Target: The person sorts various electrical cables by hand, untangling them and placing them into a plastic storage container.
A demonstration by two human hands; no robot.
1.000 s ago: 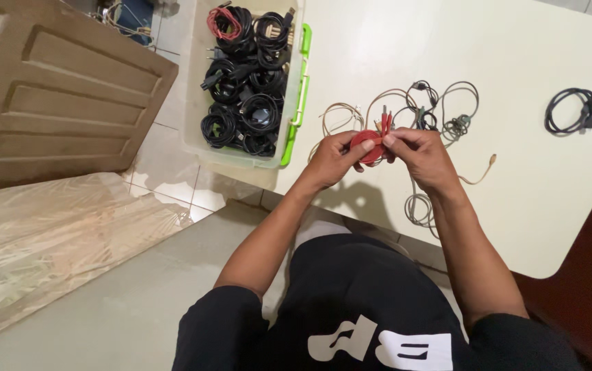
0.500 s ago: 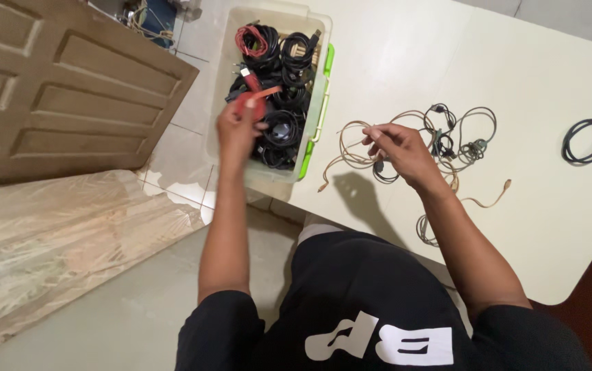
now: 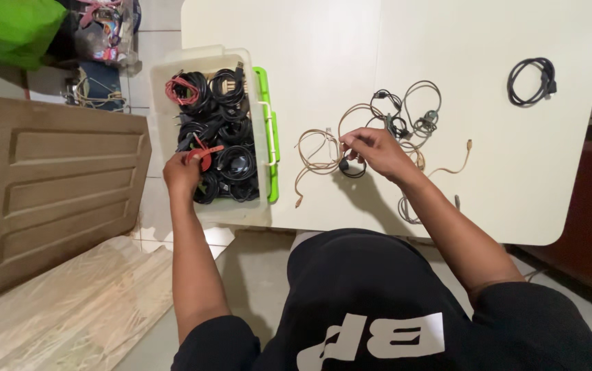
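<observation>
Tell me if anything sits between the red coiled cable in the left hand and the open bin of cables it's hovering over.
Nothing visible does. The left hand holds the red coiled cable directly above the clear bin, whose top is open. Only black cable bundles already inside lie beneath it. The right hand is away on the table.

Bin (image 3: pixel 258 206) of coiled cables (image 3: pixel 224 130) sits left of centre, against table (image 3: pixel 488 199) edge. Loose cable tangle (image 3: pixel 392 130) mid-table, right of bin. Single coil (image 3: pixel 531 80) upper right. Door (image 3: pixel 48 199) lies far left, bag (image 3: pixel 11 27) top-left corner.
</observation>
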